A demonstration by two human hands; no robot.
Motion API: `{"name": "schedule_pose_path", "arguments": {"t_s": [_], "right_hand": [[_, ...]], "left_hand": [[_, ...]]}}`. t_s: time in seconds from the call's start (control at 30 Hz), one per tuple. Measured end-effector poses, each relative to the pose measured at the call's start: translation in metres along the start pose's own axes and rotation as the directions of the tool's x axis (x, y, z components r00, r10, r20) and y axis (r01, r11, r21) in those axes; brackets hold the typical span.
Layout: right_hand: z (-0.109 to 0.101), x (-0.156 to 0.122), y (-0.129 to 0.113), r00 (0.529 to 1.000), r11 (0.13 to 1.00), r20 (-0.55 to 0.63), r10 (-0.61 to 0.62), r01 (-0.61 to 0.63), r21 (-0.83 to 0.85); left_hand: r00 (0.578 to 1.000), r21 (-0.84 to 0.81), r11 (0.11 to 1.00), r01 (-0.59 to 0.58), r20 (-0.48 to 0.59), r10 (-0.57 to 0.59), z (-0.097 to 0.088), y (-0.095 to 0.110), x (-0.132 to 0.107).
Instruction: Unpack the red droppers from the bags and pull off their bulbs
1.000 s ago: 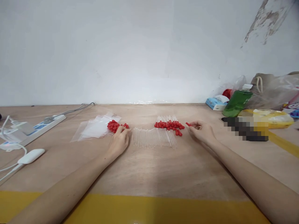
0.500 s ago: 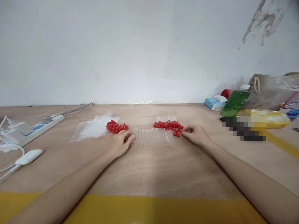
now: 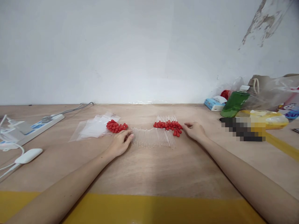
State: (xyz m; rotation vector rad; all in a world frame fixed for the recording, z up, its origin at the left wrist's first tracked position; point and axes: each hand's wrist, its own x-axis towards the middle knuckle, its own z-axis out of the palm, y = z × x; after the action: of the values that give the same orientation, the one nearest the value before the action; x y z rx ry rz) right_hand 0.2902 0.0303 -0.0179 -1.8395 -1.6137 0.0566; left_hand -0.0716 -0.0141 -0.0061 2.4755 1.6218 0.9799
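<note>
My left hand (image 3: 121, 142) rests on the table at the left end of a row of clear thin tubes (image 3: 153, 138), its fingers loosely bent and its thumb apart. Just beyond its fingers lies a heap of red rubber bulbs (image 3: 115, 127). My right hand (image 3: 194, 130) is beside a second group of red rubber bulbs (image 3: 168, 125), fingertips near the group's right edge. Its fingers are slightly apart, with nothing visible between them. A few loose red bulbs (image 3: 177, 133) lie in front of that group. Pale tube ends (image 3: 166, 118) stick out behind it.
Clear plastic bags (image 3: 93, 127) lie left of the red heap. A power strip (image 3: 44, 126) and a white adapter (image 3: 29, 156) with cords are farther left. At the right are a tissue pack (image 3: 213, 104), a green bottle (image 3: 234, 102) and a yellow package (image 3: 271, 119).
My right hand has let go of a red bulb, which now lies with the loose ones, and has drawn slightly back. My left hand stays where it was.
</note>
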Motion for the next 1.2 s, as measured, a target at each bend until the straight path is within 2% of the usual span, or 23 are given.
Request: {"name": "schedule_pose_path", "arguments": {"t_s": [0.17,0.27,0.33,0.4,0.5,0.53,0.6,0.7,0.77,0.83,0.93,1.03,1.13,1.2], "right_hand": [[0.0,0.002,-0.007,0.993,0.995,0.119,0.009,0.003,-0.1],[-0.003,0.002,-0.012,0.994,0.981,0.099,-0.05,0.067,-0.181],[-0.005,0.002,-0.013,0.987,0.953,0.059,-0.148,0.158,-0.257],[-0.007,0.002,-0.013,0.956,0.9,0.009,-0.294,0.28,-0.335],[-0.011,0.002,-0.011,0.862,0.802,-0.078,-0.5,0.427,-0.418],[-0.012,0.002,-0.01,0.838,0.783,-0.103,-0.536,0.448,-0.431],[-0.014,0.003,-0.007,0.817,0.778,-0.145,-0.559,0.455,-0.434],[-0.015,0.003,-0.005,0.836,0.85,-0.25,-0.488,0.391,-0.352],[-0.016,-0.001,-0.01,0.86,0.92,-0.333,-0.386,0.334,-0.204],[-0.016,-0.011,-0.021,0.876,0.937,-0.347,-0.335,0.349,-0.024],[-0.013,-0.034,-0.046,0.858,0.85,-0.235,-0.457,0.499,0.168],[-0.009,-0.06,-0.069,0.784,0.738,-0.148,-0.603,0.618,0.27],[-0.004,-0.077,-0.084,0.721,0.66,-0.153,-0.676,0.685,0.309],[-0.001,-0.082,-0.088,0.709,0.645,-0.165,-0.685,0.697,0.314]], "left_hand": [[1.0,-0.013,1.0,0.01,0.003,-0.01,0.001,0.0,-0.001],[1.0,-0.019,1.0,0.02,0.005,-0.02,0.001,0.0,-0.001],[1.0,-0.017,1.0,0.022,0.003,-0.022,0.001,0.0,-0.001],[1.0,-0.009,1.0,0.013,0.002,-0.013,0.001,0.0,-0.001],[1.0,0.0,1.0,0.004,-0.006,-0.004,0.0,0.0,-0.002],[1.0,-0.003,1.0,0.006,-0.007,-0.006,0.001,0.0,-0.002],[1.0,-0.014,1.0,0.009,-0.006,-0.009,0.001,-0.001,-0.002],[1.0,-0.03,1.0,0.007,-0.011,-0.008,0.002,-0.002,-0.002],[0.999,-0.018,1.0,-0.02,-0.043,0.019,0.001,-0.001,-0.002],[0.991,0.029,0.996,-0.086,-0.105,0.089,-0.002,0.005,-0.001],[0.949,0.142,0.963,-0.227,-0.192,0.252,-0.006,0.019,0.0],[0.9,0.234,0.901,-0.366,-0.157,0.406,-0.005,0.036,0.001],[0.849,0.252,0.839,-0.483,-0.099,0.519,0.003,0.047,0.002],[0.818,0.239,0.814,-0.53,-0.109,0.564,0.01,0.05,0.002]]}}
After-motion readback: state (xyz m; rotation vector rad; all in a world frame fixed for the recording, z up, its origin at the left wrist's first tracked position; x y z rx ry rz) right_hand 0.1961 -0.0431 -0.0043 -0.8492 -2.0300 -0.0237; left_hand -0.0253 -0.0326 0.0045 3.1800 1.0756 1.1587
